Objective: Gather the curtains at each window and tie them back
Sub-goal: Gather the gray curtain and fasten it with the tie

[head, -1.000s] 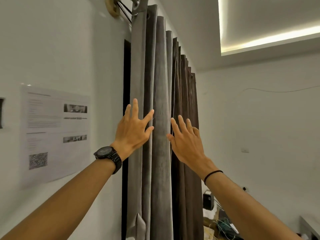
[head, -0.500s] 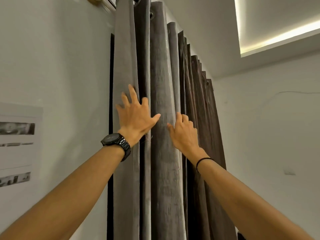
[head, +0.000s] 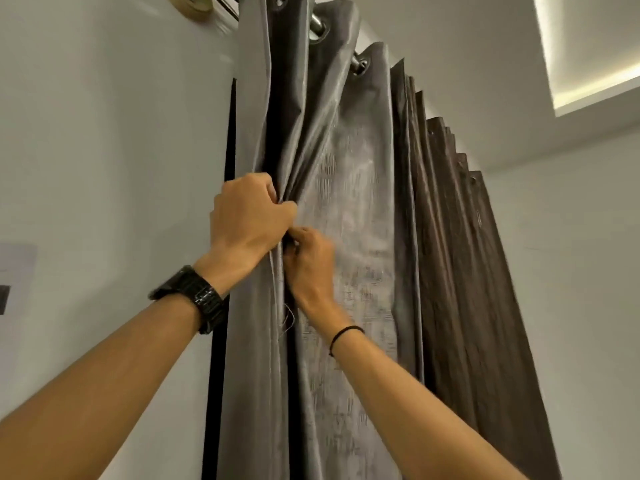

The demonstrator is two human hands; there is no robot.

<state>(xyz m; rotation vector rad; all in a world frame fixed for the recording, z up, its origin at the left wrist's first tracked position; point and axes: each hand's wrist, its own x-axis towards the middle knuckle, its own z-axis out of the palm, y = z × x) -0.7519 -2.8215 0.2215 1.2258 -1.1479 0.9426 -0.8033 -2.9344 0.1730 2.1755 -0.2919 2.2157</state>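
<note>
A grey curtain (head: 356, 209) hangs in folds from a metal rod (head: 317, 24) by eyelets, with a darker brown curtain (head: 460, 258) gathered to its right. My left hand (head: 247, 220), a black watch on its wrist, is clenched on the leftmost grey folds and bunches them together. Just below it, my right hand (head: 308, 261), with a thin black band on the wrist, pinches the edge of the neighbouring grey fold. The two hands touch. A loose thread hangs below the right hand.
A white wall (head: 114, 140) lies to the left, with a paper sheet (head: 17, 261) taped at the far left edge. A dark window frame strip (head: 228, 140) shows behind the curtain. A lit ceiling recess (head: 595, 57) is at the upper right.
Both hands went from flat and spread on the curtain to closed on its folds, meeting near the left edge. The view has tilted upward and moved closer.
</note>
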